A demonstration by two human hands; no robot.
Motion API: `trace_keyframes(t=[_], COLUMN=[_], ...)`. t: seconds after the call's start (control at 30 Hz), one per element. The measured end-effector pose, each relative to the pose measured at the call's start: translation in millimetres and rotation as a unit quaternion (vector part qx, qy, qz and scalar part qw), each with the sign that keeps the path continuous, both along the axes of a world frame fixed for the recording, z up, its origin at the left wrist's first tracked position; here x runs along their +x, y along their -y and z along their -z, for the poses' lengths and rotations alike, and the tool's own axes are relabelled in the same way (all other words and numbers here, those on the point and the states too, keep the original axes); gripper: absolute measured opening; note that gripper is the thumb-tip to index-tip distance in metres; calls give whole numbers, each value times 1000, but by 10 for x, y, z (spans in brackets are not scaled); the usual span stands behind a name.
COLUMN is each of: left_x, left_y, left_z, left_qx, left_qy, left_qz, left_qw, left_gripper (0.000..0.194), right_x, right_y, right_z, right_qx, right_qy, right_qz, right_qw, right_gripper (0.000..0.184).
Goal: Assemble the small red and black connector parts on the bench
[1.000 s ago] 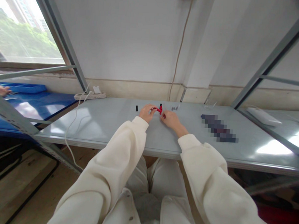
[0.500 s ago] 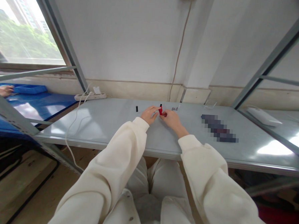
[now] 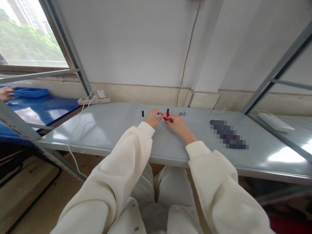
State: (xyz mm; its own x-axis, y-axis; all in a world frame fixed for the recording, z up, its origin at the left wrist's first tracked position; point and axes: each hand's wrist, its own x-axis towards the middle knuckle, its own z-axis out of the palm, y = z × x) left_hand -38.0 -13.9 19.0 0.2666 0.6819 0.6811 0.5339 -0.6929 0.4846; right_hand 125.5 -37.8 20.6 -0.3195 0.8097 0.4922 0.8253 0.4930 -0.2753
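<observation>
Out on the middle of a grey metal-topped bench [image 3: 97, 135], both hands sit close together, a fair way back from the rounded front edge. The left hand [image 3: 153, 118] and right hand [image 3: 178, 125] nearly meet around a small glossy red plastic piece [image 3: 165, 118]. The right fingers [image 3: 170, 120] look to be on it, but honestly I can't tell if either hand is pinching it. Just behind stands a red-and-black upright piece [image 3: 168, 112], with a little black peg [image 3: 143, 113] off left and tiny grey metal bits [image 3: 182, 113] off right. There's a long shiny run of bench left toward a white power strip [image 3: 94, 100]. To the right, a dark strip [image 3: 228, 134] is pixelated out. Cream sweatshirt sleeves [image 3: 122, 157] reach in over the edge, and someone else's hand [image 3: 4, 93] sits by a blue tray [image 3: 30, 92].
</observation>
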Motion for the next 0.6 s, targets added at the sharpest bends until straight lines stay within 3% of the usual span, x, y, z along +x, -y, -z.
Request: trace_keyframes(t=[0.3, 0.47, 0.6], left_x=[-63, -201, -281], left_y=[14, -37, -66], left_z=[-116, -188, -167], left_qx=[-12, 3, -48], left_qy=[59, 82, 73], left_qz=[-24, -132, -228], left_qw=[998, 988, 970], left_gripper=[7, 6, 11], right_x=[-33, -36, -36], right_y=[14, 39, 61], right_z=[-4, -19, -30], right_qx=[1, -12, -32], right_qy=[-62, -56, -44], right_qz=[-34, -44, -38], right_qw=[998, 997, 998], right_gripper=[21, 17, 16])
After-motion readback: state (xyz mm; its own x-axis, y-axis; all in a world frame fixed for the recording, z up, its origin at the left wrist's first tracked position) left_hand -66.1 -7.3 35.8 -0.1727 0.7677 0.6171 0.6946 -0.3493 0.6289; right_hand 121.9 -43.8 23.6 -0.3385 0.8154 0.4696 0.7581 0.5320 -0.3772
